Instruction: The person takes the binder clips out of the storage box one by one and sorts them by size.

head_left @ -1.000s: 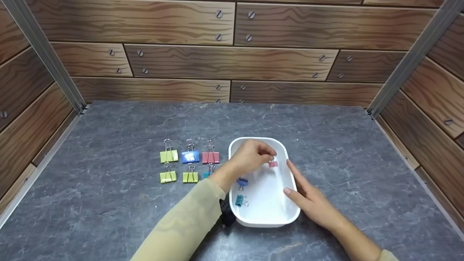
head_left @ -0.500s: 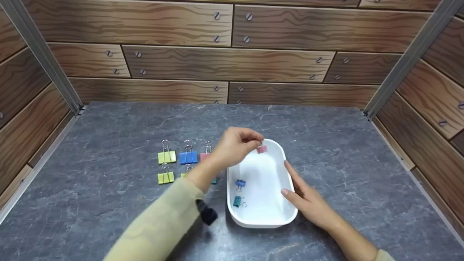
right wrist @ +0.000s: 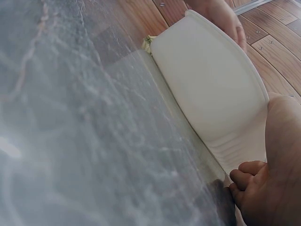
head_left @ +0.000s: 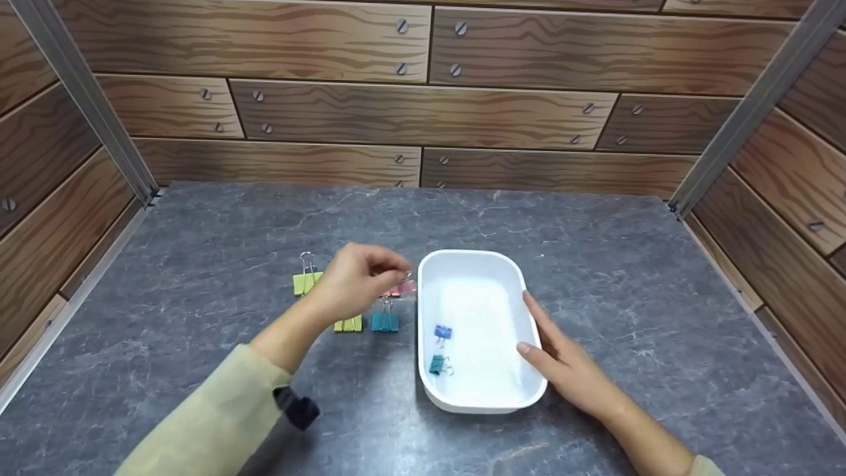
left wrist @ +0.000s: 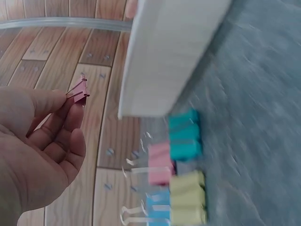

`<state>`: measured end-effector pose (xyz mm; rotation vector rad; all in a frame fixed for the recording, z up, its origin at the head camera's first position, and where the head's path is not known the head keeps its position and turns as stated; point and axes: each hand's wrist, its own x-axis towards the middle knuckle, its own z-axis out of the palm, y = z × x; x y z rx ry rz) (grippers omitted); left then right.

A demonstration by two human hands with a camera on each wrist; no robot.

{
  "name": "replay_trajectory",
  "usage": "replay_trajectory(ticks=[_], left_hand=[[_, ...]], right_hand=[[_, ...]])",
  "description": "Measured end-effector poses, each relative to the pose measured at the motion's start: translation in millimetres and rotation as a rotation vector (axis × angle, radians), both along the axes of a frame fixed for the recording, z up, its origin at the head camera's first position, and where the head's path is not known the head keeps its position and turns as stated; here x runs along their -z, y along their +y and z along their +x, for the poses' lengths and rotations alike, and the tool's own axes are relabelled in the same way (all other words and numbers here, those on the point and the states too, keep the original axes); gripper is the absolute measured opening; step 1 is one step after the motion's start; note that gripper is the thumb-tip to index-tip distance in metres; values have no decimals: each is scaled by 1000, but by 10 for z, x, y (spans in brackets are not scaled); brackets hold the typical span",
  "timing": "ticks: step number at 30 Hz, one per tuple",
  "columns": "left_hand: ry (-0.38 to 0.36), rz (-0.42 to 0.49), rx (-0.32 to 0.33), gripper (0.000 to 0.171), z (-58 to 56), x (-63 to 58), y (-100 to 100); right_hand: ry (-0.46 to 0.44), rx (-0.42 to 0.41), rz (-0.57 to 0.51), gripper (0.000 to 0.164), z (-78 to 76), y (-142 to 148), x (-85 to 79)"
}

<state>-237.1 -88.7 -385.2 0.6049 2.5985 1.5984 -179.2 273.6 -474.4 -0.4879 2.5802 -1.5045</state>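
Pink binder clip [head_left: 402, 288] hangs pinched by its wire handle in your left hand [head_left: 355, 283], just left of the white tray [head_left: 477, 400] and above the clips laid out on the grey table [head_left: 198, 264]. Your right hand [head_left: 568, 370] lies with straight fingers against the tray's right rim. Lower the clip gently beside the teal clip [head_left: 384, 321], keeping the rows tidy.

Grey stone-look tabletop [head_left: 595, 264], seemingly printed wood-plank walls [head_left: 330, 112]

Grey table [head_left: 595, 264]; white tray [head_left: 522, 390]; binder clips [head_left: 384, 322].
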Motion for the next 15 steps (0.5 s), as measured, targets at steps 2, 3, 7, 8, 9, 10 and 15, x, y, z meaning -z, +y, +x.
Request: replay_trajectory(ticks=[2,3,7,8,9,10,15], left_hand=[[8,-9,7,15,37,52,-72],[5,-11,13,15,56,83,-103],[-17,-11,34,18,118,223,-211],[-24,-12,35,18,132,256,-235],[-23,-18,34,18,143,289,-255],[-22,-26,32,17,154,319,-273],[-27,-70,29,14,215,435,-323]], right_hand=[[1,4,2,77,1,4,1],[1,6,3,77,2,5,1],[-4,6,-3,77,0,0,8],[-5,5,-4,77,-1,-1,9],[-4,4,-5,77,-2,-2,10],[-4,5,-5,77,-2,-3,11],[-22,-11,-41,78,2,-4,12]])
